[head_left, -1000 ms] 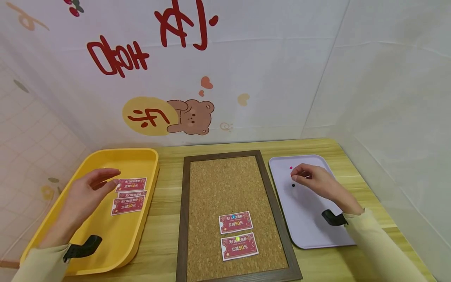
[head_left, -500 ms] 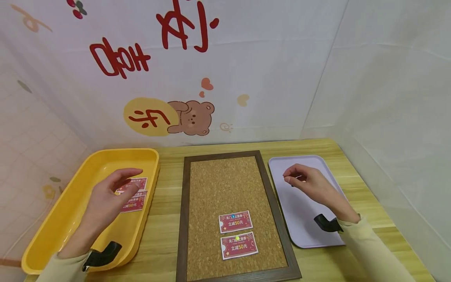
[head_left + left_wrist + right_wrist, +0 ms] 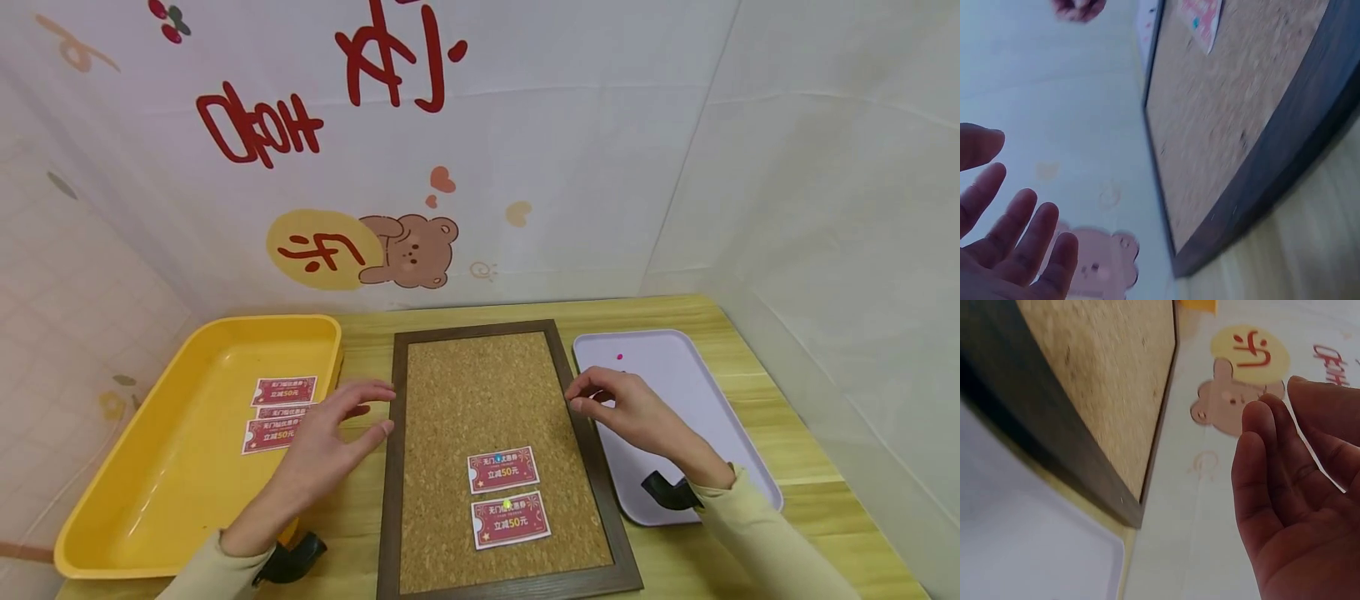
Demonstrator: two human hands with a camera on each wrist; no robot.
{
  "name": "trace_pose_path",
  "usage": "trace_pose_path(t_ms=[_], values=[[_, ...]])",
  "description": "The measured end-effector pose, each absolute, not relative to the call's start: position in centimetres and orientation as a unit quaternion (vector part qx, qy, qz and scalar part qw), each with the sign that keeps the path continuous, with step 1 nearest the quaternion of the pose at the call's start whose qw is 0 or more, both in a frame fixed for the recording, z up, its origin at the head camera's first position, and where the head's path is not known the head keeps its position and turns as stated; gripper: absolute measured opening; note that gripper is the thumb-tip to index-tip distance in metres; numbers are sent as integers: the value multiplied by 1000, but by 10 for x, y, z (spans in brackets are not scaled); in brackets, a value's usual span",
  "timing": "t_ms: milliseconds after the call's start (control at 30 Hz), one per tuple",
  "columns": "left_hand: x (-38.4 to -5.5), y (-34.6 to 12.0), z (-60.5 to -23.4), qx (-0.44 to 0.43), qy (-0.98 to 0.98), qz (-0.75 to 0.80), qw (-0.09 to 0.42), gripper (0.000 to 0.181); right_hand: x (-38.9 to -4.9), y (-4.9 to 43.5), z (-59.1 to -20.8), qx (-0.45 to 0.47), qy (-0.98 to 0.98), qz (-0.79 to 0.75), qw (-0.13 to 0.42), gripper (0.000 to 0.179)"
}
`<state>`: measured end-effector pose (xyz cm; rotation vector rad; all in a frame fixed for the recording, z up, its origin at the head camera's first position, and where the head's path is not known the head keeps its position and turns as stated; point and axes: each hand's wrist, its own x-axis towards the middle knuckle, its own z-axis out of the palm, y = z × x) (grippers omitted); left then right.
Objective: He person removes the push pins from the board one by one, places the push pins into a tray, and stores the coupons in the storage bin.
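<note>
My left hand hovers between the yellow tray and the corkboard, fingers loosely spread around nothing, fingertips reaching the board's left frame. Several red coupons lie in that tray, partly overlapped by the hand. On the corkboard are two more: an upper coupon with a blue push pin and a lower coupon with a yellow-green push pin. My right hand is over the board's right frame, thumb and fingertips pinched together on a tiny red push pin, now hidden by the fingers.
At the right lies a lilac tray with a pink push pin near its far end. The wooden table meets a white printed wall hanging at the back, and another pale sheet stands along the right side.
My left hand has moved right, from over the coupons in the yellow tray to the board's left edge, still without one. My right hand has moved left from the lilac tray, keeping its pinch.
</note>
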<state>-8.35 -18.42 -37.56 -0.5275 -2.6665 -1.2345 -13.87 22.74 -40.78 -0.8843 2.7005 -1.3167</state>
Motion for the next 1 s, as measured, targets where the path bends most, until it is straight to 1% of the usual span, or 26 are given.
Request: trace_pose_path(t_ms=[167, 433, 600, 833, 1000], values=[[-85, -162, -387, -199, -897, -394, 31, 32, -136, 214, -412, -303, 856, -419, 23, 18], [-84, -137, -403, -235, -891, -387, -48, 37, -135, 199, -416, -328, 853, -399, 73, 11], [-85, -126, -415, -246, -887, -381, -86, 37, -136, 191, -422, -357, 849, -381, 76, 14], [-90, -113, -430, -254, -901, -339, -95, 36, -137, 180, -429, -393, 851, -341, 71, 16], [-94, -107, -435, -264, -906, -316, -93, 37, -139, 171, -434, -407, 855, -312, 80, 16]])
